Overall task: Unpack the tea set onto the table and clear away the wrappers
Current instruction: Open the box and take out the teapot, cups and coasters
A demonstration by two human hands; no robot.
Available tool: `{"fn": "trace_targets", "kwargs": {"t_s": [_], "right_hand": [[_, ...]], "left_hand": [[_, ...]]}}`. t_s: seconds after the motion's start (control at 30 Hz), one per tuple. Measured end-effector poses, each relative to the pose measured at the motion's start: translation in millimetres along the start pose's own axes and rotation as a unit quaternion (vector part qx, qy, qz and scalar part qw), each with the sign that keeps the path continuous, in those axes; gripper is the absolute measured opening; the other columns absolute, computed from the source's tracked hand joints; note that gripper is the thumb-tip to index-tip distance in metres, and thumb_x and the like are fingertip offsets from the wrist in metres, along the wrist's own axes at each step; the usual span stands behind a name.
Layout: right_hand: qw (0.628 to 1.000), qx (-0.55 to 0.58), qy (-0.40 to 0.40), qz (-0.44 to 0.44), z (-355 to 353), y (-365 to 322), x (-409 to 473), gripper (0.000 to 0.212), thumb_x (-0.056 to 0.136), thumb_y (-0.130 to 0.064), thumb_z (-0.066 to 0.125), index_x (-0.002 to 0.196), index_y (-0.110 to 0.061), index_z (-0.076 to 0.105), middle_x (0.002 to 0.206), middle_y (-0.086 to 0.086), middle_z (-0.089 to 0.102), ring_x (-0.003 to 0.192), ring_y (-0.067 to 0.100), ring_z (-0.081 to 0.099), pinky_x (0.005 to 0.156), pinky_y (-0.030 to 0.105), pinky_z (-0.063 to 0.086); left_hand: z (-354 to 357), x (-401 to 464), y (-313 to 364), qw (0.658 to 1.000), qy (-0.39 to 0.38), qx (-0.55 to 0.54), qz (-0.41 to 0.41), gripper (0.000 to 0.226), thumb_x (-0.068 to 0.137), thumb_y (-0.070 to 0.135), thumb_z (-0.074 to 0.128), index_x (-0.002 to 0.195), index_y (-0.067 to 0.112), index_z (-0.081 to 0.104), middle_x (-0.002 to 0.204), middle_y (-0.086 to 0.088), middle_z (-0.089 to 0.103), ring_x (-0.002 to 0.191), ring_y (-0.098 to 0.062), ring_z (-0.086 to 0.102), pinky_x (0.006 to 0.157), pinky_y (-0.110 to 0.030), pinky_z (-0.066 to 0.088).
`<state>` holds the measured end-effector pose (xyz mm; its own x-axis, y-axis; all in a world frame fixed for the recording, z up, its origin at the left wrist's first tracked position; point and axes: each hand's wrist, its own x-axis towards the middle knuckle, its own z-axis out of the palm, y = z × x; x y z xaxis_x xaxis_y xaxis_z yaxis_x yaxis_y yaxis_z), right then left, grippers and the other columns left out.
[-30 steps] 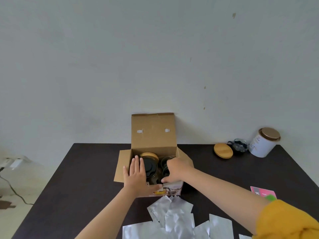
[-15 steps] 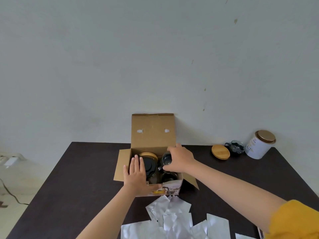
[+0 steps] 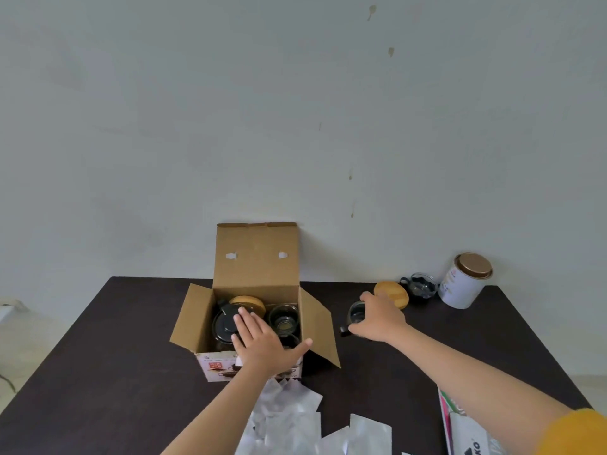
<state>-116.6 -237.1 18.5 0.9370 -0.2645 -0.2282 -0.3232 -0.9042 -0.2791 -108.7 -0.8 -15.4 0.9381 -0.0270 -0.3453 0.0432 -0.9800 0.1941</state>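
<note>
On the dark table [image 3: 115, 339], just right of an open box [image 3: 256, 257], a small glass cup [image 3: 356, 315] is gripped from above by the right hand [image 3: 381, 320], fingers curled round its rim. The cup is held upright, its mouth up and its long axis vertical; a dark handle juts out low on its left side, toward the box. Whether its base touches the table cannot be told.

The left hand [image 3: 262, 343] is laid flat, fingers straight, over the box's near edge, resting on a dark-lidded teapot [image 3: 226, 323] inside. Another cup [image 3: 282, 318] is seen in the box beside it.

The step in hand appears to be setting the cup down. It is best lowered level, base first, and released only once it is standing, kept apart from the wooden lid [image 3: 392, 293] behind it. The box is best held steady meanwhile. Silver wrappers [image 3: 289, 418] lie at the near edge, not yet cleared.
</note>
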Motion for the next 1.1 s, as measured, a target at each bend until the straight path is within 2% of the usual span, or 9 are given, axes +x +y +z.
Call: {"fn": "trace_targets", "kwargs": {"t_s": [0.1,0.27,0.5,0.63,0.8,0.93,1.1], "right_hand": [[0.999,0.002,-0.020,0.045,1,45,6,0.067,0.070,-0.041,0.072,0.129,-0.020,0.047,0.126,0.005,0.045,0.112,0.026,0.050,0.079,0.034,0.050],[0.991,-0.006,-0.030,0.126,5,111,19,0.071,0.069,-0.049,0.076,0.125,-0.016,0.047,0.126,0.009,0.041,0.115,0.029,0.049,0.080,0.034,0.048],[0.980,0.028,-0.006,0.195,10,179,44,0.073,0.072,-0.049,0.076,0.129,-0.012,0.047,0.127,0.012,0.042,0.117,0.032,0.048,0.082,0.036,0.049],[0.978,0.049,0.012,0.201,10,195,60,0.073,0.073,-0.051,0.075,0.126,-0.011,0.047,0.126,0.013,0.043,0.116,0.033,0.048,0.080,0.037,0.049],[0.980,0.056,0.010,0.188,7,203,87,0.070,0.072,-0.053,0.076,0.121,-0.010,0.049,0.123,0.013,0.043,0.113,0.033,0.049,0.078,0.037,0.048],[0.982,0.065,0.018,0.178,8,207,109,0.065,0.070,-0.054,0.076,0.111,-0.009,0.052,0.119,0.013,0.048,0.108,0.034,0.053,0.078,0.038,0.050],[0.983,0.073,0.027,0.165,13,212,126,0.058,0.067,-0.055,0.077,0.094,-0.010,0.052,0.107,0.014,0.057,0.099,0.035,0.057,0.067,0.037,0.051]], "left_hand": [[7,2,3,1.000,0.021,0.014,-0.012,0.145,0.050,0.100,0.017,0.145,-0.003,-0.018,0.150,-0.023,-0.031,0.140,-0.039,-0.027,0.116,-0.053,-0.002],[10,4,5,0.999,0.029,0.032,-0.024,0.142,0.053,0.099,0.020,0.146,-0.001,-0.018,0.152,-0.021,-0.029,0.141,-0.037,-0.024,0.116,-0.052,-0.002],[16,4,9,0.996,0.058,0.048,-0.043,0.141,0.049,0.098,0.014,0.148,0.002,-0.013,0.155,-0.019,-0.024,0.144,-0.035,-0.019,0.117,-0.051,0.000],[18,6,10,0.995,0.065,0.055,-0.049,0.142,0.047,0.099,0.012,0.149,0.002,-0.012,0.155,-0.018,-0.024,0.144,-0.035,-0.019,0.117,-0.052,0.001],[20,8,13,0.995,0.060,0.061,-0.056,0.155,0.028,0.101,-0.012,0.149,0.004,-0.010,0.155,-0.016,-0.024,0.144,-0.034,-0.019,0.116,-0.051,-0.001],[20,8,15,0.994,0.063,0.063,-0.065,0.155,0.028,0.101,-0.014,0.150,0.005,-0.008,0.156,-0.015,-0.024,0.144,-0.033,-0.019,0.116,-0.051,0.000],[20,8,16,0.993,0.063,0.067,-0.067,0.153,0.030,0.100,-0.014,0.150,0.005,-0.009,0.156,-0.014,-0.024,0.144,-0.033,-0.020,0.116,-0.052,-0.001]]}}
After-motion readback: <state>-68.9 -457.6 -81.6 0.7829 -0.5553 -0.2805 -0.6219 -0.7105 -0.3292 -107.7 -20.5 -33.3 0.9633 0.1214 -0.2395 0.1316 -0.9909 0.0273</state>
